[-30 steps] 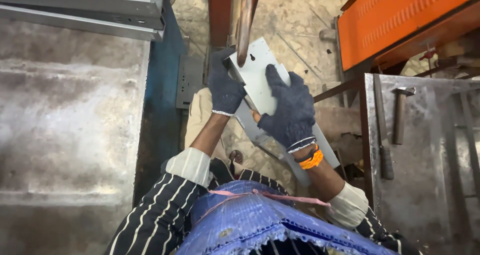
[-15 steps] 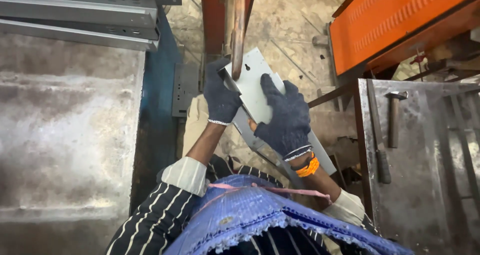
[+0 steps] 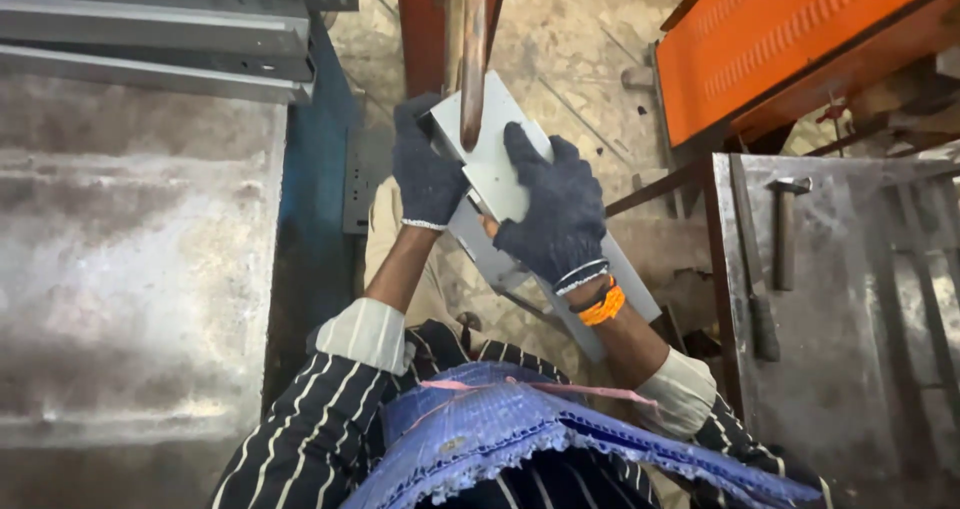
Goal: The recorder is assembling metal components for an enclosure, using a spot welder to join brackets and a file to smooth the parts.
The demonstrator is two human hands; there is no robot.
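Figure: view from my head camera, looking down over my blue woven apron (image 3: 520,439) at both gloved hands.

I am holding a pale grey sheet-metal piece (image 3: 490,164) between my hands, under a vertical rust-brown bar (image 3: 466,49) that is hanging in front of a red upright (image 3: 420,19). My left hand (image 3: 428,169) is gripping the piece's left edge, fingers curled closed around it; my right hand (image 3: 555,209) is lying spread over its face, thumb and fingers pressing down and clamping it from the right. Both grips are closed on the piece.

Step in hand, as I judge it: I am positioning the piece beneath the bar's lower end, which is overlapping the upper left part of the face just beyond my left fingertips. Whether bar and metal are touching, I cannot tell. The next move is calling for steady two-handed support and fingers kept clear of the bar's end.

Orientation: the long axis is running diagonally, from the upper corner beyond my knuckles down past my right wrist toward my body; the lower end is passing under my right forearm. The broad face is tilting up toward me.

Beyond my right elbow a hammer (image 3: 785,229) is lying on a grey steel bench (image 3: 850,369).
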